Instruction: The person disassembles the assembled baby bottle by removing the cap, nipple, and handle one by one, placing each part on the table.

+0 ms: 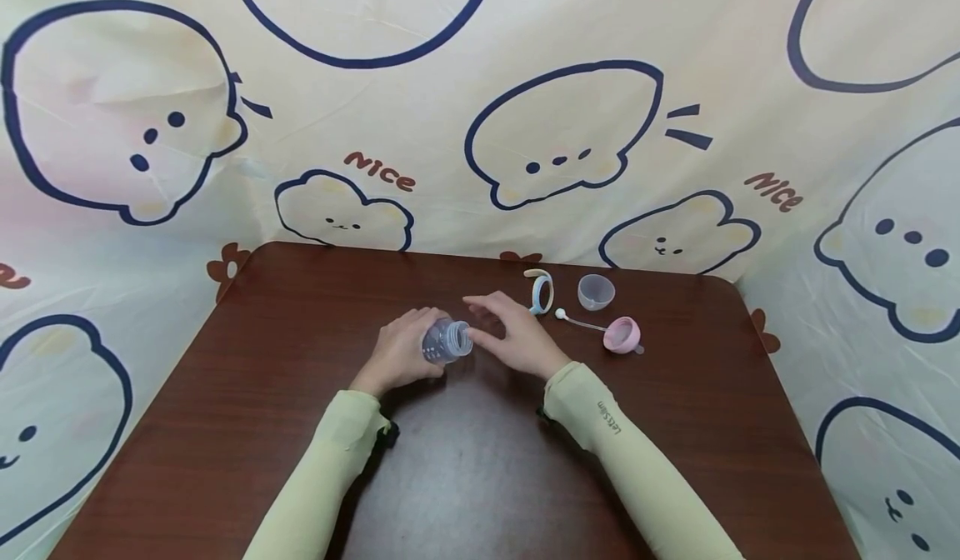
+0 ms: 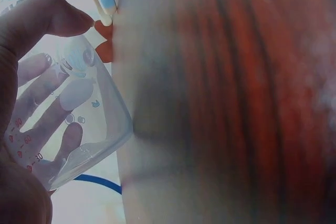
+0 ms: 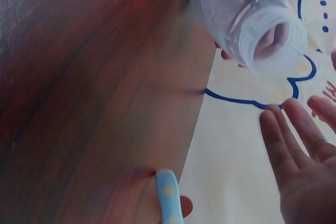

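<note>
A clear baby bottle [image 1: 447,341] lies on its side in my left hand [image 1: 399,348], whose fingers wrap its body; its threaded open mouth points right. The left wrist view shows my fingers [image 2: 50,108] through the bottle's [image 2: 84,124] printed wall. My right hand [image 1: 506,329] hovers just right of the bottle mouth with straight fingers and holds nothing. In the right wrist view the bottle mouth [image 3: 273,32] faces my flat fingers [image 3: 294,140].
On the brown table [image 1: 300,427] behind my right hand lie a blue-and-cream handle ring [image 1: 541,290], a clear cap [image 1: 596,292] and a pink lid with a straw [image 1: 619,334]. A cartoon-print cloth [image 1: 450,110] surrounds the table.
</note>
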The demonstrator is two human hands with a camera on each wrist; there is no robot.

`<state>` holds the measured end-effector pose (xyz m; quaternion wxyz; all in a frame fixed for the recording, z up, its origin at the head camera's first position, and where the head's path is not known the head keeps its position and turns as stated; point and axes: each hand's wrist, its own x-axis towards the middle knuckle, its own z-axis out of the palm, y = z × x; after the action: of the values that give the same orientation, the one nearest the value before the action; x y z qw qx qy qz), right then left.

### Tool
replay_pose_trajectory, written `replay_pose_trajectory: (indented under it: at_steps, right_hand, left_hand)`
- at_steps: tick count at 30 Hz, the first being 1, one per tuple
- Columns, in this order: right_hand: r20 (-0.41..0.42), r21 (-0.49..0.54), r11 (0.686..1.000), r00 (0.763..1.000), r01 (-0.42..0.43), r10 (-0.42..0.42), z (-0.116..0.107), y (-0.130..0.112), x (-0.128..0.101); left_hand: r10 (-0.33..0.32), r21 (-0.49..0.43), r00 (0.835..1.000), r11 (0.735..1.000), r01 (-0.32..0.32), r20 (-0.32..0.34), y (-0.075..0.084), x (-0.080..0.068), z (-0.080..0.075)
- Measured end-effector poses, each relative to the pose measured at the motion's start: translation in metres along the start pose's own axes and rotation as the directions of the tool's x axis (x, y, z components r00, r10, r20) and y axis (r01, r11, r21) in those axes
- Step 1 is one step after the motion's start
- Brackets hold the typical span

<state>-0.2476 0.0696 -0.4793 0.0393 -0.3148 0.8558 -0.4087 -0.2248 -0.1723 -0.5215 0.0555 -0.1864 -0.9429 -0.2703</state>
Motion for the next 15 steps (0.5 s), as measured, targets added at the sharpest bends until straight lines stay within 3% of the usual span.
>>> replay_pose_trajectory:
  at_steps: [6, 15]
  right_hand:
    - [0.071, -0.054, 0.998, 0.997, -0.011, 0.014, 0.011, -0.002, -0.003]
    - [0.058, -0.074, 0.997, 0.998, 0.008, -0.003, 0.021, -0.001, 0.0]
  left_hand:
    - [0.015, 0.013, 1.0, 1.0, -0.015, 0.013, 0.001, 0.001, 0.001]
    - [0.019, 0.036, 1.0, 0.999, -0.019, 0.005, 0.003, 0.0, 0.001]
